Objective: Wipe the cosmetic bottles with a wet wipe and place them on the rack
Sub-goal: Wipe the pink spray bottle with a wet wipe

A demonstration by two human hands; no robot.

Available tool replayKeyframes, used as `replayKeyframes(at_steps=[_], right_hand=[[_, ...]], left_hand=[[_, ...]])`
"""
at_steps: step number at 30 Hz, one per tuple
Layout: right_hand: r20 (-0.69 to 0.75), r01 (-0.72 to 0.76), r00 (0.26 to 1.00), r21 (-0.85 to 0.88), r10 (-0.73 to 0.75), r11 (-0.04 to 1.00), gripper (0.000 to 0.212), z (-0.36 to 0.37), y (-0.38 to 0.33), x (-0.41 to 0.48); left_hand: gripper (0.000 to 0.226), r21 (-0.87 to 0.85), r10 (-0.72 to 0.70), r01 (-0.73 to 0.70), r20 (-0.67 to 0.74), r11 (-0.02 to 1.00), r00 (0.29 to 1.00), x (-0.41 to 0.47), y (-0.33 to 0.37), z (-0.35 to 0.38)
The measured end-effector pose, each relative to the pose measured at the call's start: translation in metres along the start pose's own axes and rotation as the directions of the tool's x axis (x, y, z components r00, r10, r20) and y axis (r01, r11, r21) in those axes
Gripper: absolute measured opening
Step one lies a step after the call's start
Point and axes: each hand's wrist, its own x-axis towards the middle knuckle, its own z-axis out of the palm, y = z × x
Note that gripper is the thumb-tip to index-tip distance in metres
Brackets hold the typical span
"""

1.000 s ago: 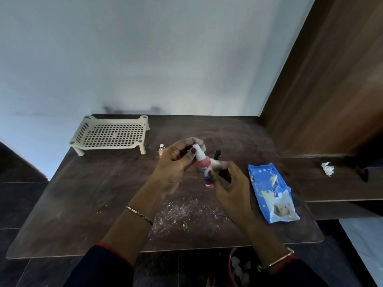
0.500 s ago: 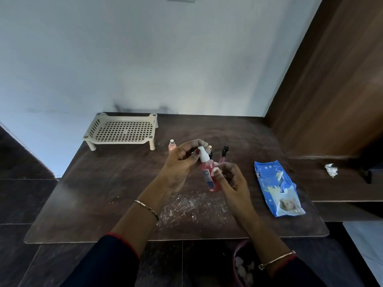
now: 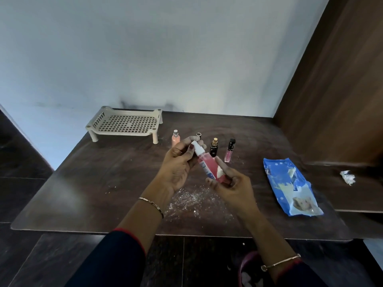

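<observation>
Wiping pink spray bottle mid-air over table.
Left hand gripping white cap end; right hand closed on lower body, pressing white wipe against it. Rack at rear left, bare; four small bottles upright behind.

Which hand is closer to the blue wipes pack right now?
Right. The right hand is just left of the wipes pack; the left hand is farther left, beyond the pink bottle.

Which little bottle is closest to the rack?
The peach bottle with the silver top. It stands just right of the rack; the other bottles are farther right.
</observation>
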Motion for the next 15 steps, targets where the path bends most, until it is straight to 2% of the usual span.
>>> replayKeyframes(at_steps=[3, 5, 9, 11, 15], right_hand=[[-0.018, 0.061, 0.998, -0.062, -0.062, 0.996, 0.069, 0.001, 0.023, 0.007], [-0.059, 0.116, 0.99, -0.191, -0.129, 0.975, 0.074, 0.0, 0.04, 0.009], [-0.105, 0.204, 0.944, -0.557, -0.312, 0.805, 0.08, 0.001, 0.057, 0.008], [-0.073, 0.268, 0.913, -0.636, -0.402, 0.723, 0.076, 0.002, 0.062, 0.01], [0.03, 0.346, 0.885, -0.712, -0.465, 0.611, 0.058, 0.013, 0.061, 0.009]], left_hand=[[0.024, 0.125, 0.041, -0.034, -0.055, 0.992, 0.998, 0.001, -0.013, -0.009], [0.024, 0.2, 0.052, -0.031, -0.102, 0.979, 0.993, 0.0, -0.02, -0.014], [0.026, 0.248, 0.096, -0.056, -0.149, 0.967, 0.984, 0.0, -0.034, -0.022], [0.021, 0.236, 0.123, -0.077, -0.186, 0.969, 0.975, -0.002, -0.039, -0.025], [0.015, 0.247, 0.193, -0.141, -0.198, 0.959, 0.961, -0.015, -0.055, -0.023]])
